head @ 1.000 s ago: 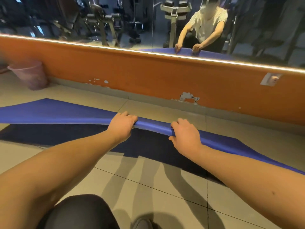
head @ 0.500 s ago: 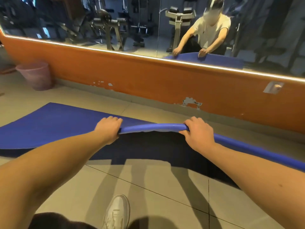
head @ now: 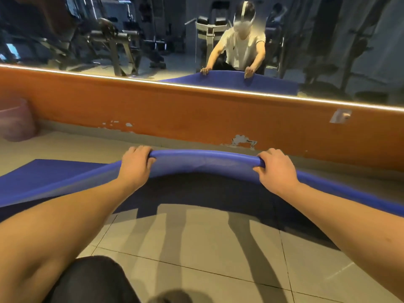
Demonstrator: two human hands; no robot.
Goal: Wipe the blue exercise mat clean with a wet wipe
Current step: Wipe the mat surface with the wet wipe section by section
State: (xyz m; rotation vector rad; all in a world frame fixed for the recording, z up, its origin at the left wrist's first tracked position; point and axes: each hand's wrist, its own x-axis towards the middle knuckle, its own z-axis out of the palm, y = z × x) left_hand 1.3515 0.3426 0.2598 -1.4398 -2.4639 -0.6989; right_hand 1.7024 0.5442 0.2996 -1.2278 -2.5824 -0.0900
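Gripping the raised near edge of the blue foam exercise mat (head: 205,162), your left hand (head: 136,165) sits at about 11 o'clock and your right hand (head: 276,169) at about 1 o'clock, well apart, with the edge arching up between them. On each hand the fingers lie pressed together and curl over the top of the rolled lip. Your right thumb presses the near face of the mat, while your left thumb is hidden, so you cannot tell how it lies. The mat stretches across the grey tiled floor (head: 196,248) from 9 o'clock to 3 o'clock. Its far left part lies flat on the tiles, the middle is lifted clear in your grip, and the right end slopes back down past your right forearm. A dark shadow fills the gap under the lifted span. Just beyond the mat at 12 o'clock runs an orange wall band (head: 175,110) with patches of chipped paint (head: 243,141), and above it a wall mirror (head: 65,29) shows a person in a white T-shirt holding the same mat edge in both hands, with gym machines behind. A pink plastic bin (head: 15,121) stands against the wall at 10 o'clock, and a white socket plate (head: 341,115) sits on the band at 2 o'clock. Your knee in dark trousers (head: 94,281) shows at 7 o'clock.
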